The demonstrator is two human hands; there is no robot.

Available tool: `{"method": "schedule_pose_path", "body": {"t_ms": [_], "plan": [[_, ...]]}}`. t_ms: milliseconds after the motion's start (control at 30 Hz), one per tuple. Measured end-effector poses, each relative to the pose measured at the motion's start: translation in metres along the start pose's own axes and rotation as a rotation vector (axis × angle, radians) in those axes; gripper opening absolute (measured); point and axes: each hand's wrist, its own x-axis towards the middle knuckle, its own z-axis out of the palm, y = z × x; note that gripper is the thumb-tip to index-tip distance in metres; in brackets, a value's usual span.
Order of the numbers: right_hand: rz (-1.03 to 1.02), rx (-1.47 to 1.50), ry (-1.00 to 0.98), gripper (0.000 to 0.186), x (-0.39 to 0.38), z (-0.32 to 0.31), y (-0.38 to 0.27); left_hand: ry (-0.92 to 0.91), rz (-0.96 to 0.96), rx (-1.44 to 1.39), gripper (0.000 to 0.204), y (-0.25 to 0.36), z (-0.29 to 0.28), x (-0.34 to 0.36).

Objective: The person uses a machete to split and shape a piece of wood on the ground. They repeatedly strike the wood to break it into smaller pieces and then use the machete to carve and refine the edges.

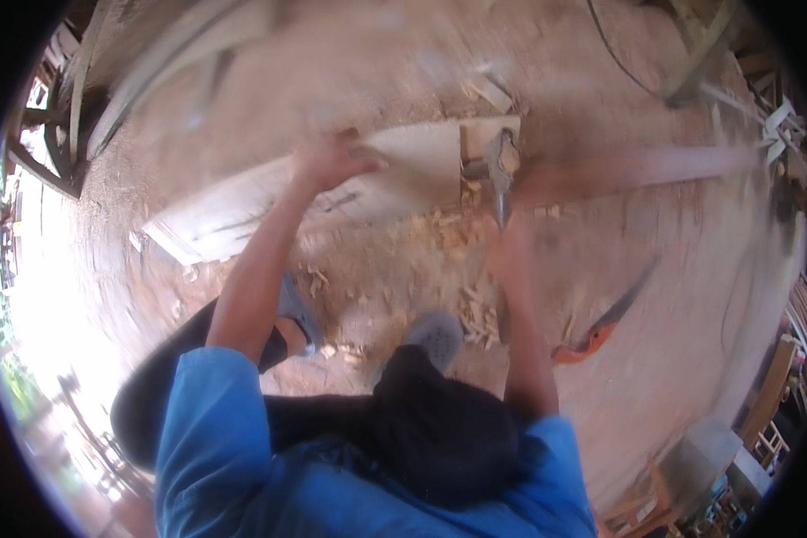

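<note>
A long pale wooden board (403, 170) lies across the ground in front of me, with a step or cut-out near its right end. My left hand (336, 163) is over the board's middle, fingers apart and slightly blurred, holding nothing; whether it touches the wood I cannot tell. My right hand (509, 251) is closed round the handle of a hammer-like tool (502, 170), its dark metal head at the board's right end. Motion blur hides the tool's exact shape. Wood chips (480, 309) are scattered below that end.
A handsaw (594, 342) with an orange handle lies on the ground to the right. A blurred wooden beam (646, 172) stretches right from the board's end. My grey shoes (437, 339) stand near the chips. Timber (708, 54) leans at the far right; wooden frames (63, 152) stand far left.
</note>
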Motion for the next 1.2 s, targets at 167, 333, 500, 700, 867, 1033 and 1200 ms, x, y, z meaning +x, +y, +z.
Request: {"method": "schedule_pose_path", "body": {"t_ms": [167,333,500,700,867,1033,1200], "plan": [[-0.039,0.322,0.286,0.044,0.007,-0.047,0.003,-0.096,-0.059,0.038,0.089,0.003,-0.003,0.000],[0.018,0.100,0.287,0.047,0.010,-0.052,-0.002,-0.127,-0.064,0.076,0.092,0.006,-0.007,0.000],[0.085,-0.053,0.026,0.051,0.008,-0.011,0.019,-0.055,-0.001,0.053,0.090,-0.001,-0.002,0.002],[0.142,0.554,0.270,0.049,0.007,-0.075,0.010,-0.006,-0.010,-0.003,0.089,-0.003,0.008,0.002],[0.008,-0.031,0.062,0.042,0.001,-0.019,-0.006,-0.064,-0.013,-0.015,0.095,-0.003,0.001,0.005],[0.096,0.069,0.151,0.045,0.005,-0.015,0.008,-0.010,-0.014,0.025,0.095,-0.005,0.006,0.003],[0.069,0.595,0.288,0.045,0.003,-0.061,0.001,-0.067,-0.029,-0.014,0.098,-0.005,0.006,0.005]]}}
